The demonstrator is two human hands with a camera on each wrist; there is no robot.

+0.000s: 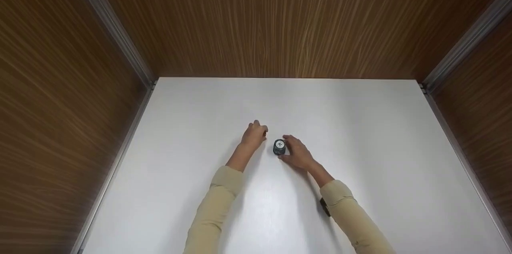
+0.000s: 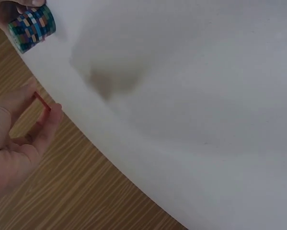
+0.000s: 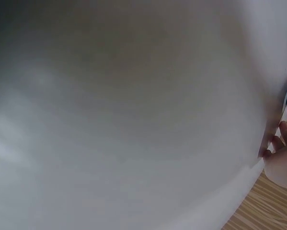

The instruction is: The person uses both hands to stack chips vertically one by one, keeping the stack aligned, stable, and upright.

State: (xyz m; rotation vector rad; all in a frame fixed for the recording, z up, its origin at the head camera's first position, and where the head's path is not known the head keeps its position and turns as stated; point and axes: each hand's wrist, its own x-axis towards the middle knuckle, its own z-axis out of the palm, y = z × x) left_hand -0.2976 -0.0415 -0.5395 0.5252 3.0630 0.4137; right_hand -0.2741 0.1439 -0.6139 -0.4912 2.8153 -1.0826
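A stack of poker chips point(image 1: 279, 147) with a white, marked top face stands near the middle of the white table. In the left wrist view, the side of this stack point(image 2: 32, 28) is a patchwork of blue, green and orange. My right hand point(image 1: 297, 153) holds it from the right, thumb and fingers around its side. To the upper left, my left hand point(image 1: 253, 136) is raised and apart from the stack. Between its thumb and fingertip it pinches a thin red poker chip point(image 2: 42, 101), seen edge-on. Only a sliver of stack and hand shows in the right wrist view.
Wood-grain panels point(image 1: 256, 22) close off the back, left and right of the white table point(image 1: 384, 138). Metal strips point(image 1: 116, 26) run along the corners. Under the right sleeve a dark object point(image 1: 325, 207) shows near the wrist.
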